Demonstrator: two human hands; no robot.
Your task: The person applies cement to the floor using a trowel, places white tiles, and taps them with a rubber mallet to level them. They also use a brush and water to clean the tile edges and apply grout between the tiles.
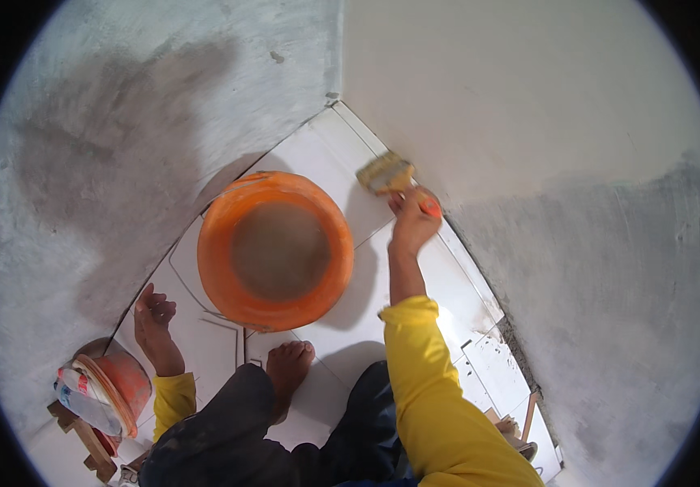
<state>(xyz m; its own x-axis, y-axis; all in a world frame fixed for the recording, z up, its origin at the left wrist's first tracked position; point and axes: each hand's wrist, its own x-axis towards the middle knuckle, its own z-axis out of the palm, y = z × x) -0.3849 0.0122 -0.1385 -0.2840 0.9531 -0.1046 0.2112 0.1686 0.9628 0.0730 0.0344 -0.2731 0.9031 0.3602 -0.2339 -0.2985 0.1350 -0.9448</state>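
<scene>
My right hand (415, 225) grips the orange handle of a wide brush (386, 174). Its bristle end looks caked with yellowish-grey matter and is close to the foot of the right wall. Between my arms and a little left of the middle, an orange bucket (210, 280) holds murky grey-brown liquid (280, 252). My left hand (156, 329) is beside the left wall, with nothing in it and its fingers loosely bent and apart. Whether the bristles touch the wall or the floor, I cannot tell.
White floor tiles (305, 158) narrow to a corner between the left grey wall (147, 122) and the right wall (601, 243), both with darker damp-looking patches. A smaller reddish bucket (128, 385) with a plastic bag and a wooden piece (90, 445) stand at lower left. My bare foot (287, 373) is near the orange bucket.
</scene>
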